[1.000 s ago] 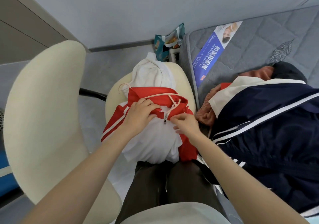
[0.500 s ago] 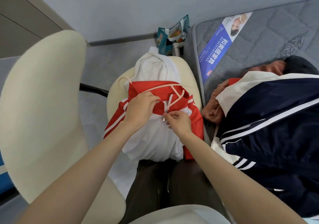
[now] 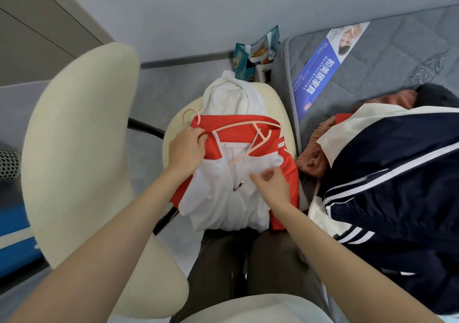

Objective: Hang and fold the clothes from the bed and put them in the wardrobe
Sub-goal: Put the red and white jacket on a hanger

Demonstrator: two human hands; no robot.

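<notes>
A red and white zip jacket [image 3: 223, 208] lies on the cream chair seat [image 3: 282, 104] with a peach hanger [image 3: 238, 125] pushed inside its collar, hook sticking out at the left. My left hand [image 3: 187, 150] grips the red collar beside the hook. The zip stands partly undone, and its pull [image 3: 237, 187] lies loose on the white front. My right hand [image 3: 270, 182] hovers just right of the pull, blurred, fingers loosely curled and holding nothing. A white hooded garment [image 3: 228, 96] lies under the jacket.
A navy jacket [image 3: 397, 186] with white stripes covers an orange-brown garment [image 3: 313, 158] on the grey mattress [image 3: 372, 74] at right. The chair's cream backrest [image 3: 74, 148] stands at left. A snack bag [image 3: 253, 54] sits on the floor by the wall. My legs are below the seat.
My right hand has drawn the zip pull down the front and let go of it. My left hand has slid left along the collar towards the hanger hook.
</notes>
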